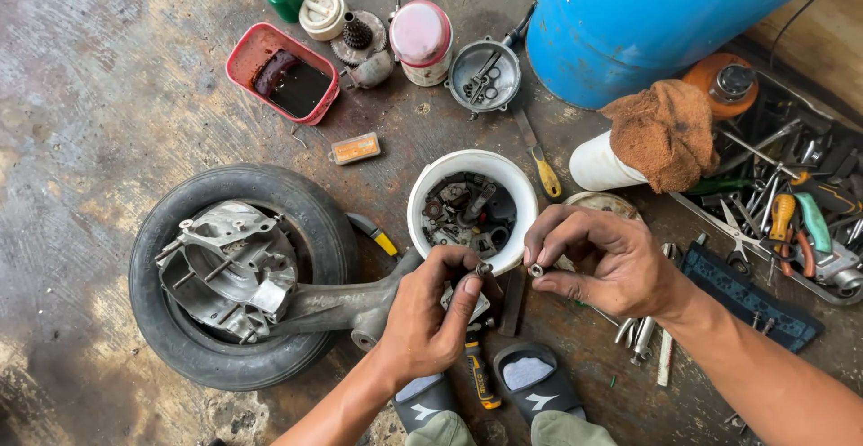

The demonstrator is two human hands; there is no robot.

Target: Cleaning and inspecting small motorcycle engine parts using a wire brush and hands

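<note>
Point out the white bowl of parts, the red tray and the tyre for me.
White bowl [431,176]: head view, on its bare left rim.
Red tray [247,44]: head view, on its upper left wall.
Tyre [157,235]: head view, on the rubber at its left side.

Repair workshop floor: scattered tools [791,194], tyre [238,275], engine casing [229,266].

white bowl [422,196] ahead, tyre [162,230] left
</note>
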